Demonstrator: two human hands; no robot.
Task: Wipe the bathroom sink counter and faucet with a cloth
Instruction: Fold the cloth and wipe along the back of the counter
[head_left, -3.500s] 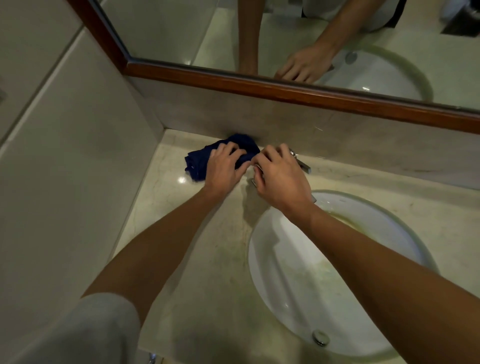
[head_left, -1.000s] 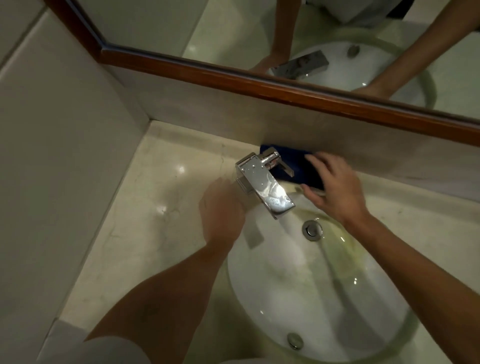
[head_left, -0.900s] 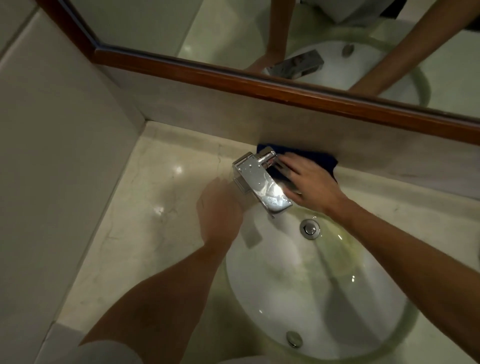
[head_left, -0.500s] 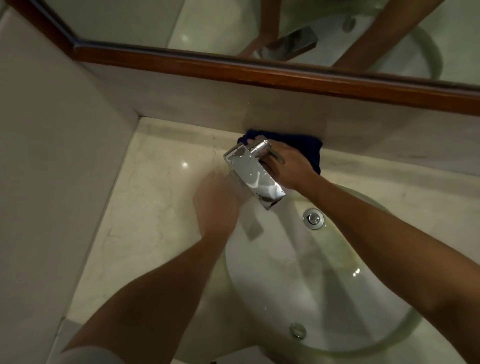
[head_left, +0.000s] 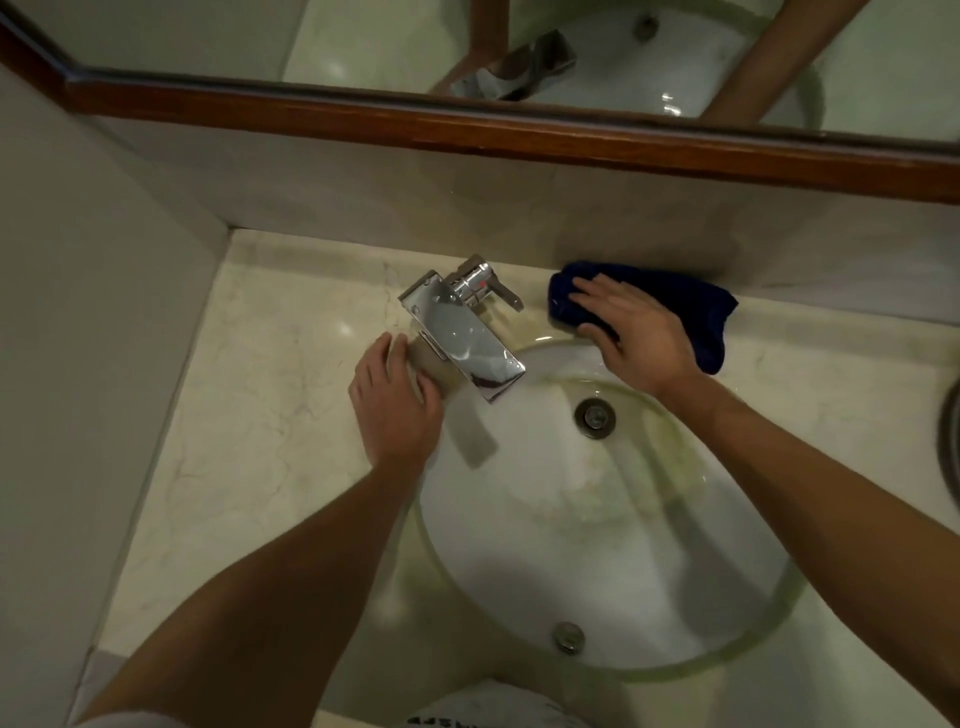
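Note:
A dark blue cloth (head_left: 696, 312) lies on the marble counter (head_left: 270, 395) behind the basin, right of the faucet. My right hand (head_left: 634, 332) presses flat on the cloth with straight fingers. The chrome faucet (head_left: 462, 332) juts out over the white oval sink (head_left: 597, 525), its lever (head_left: 483, 283) at the back. My left hand (head_left: 395, 400) rests flat on the counter just left of the faucet's base, fingers straight, holding nothing.
A wood-framed mirror (head_left: 519, 130) runs above the low backsplash. A tiled wall (head_left: 78, 364) closes the left side. The drain (head_left: 595, 415) and overflow hole (head_left: 569, 636) sit in the basin. A dark round edge (head_left: 950, 447) shows at far right.
My right hand has slid the cloth from behind the faucet to the right along the backsplash. My left hand has stayed beside the faucet's base.

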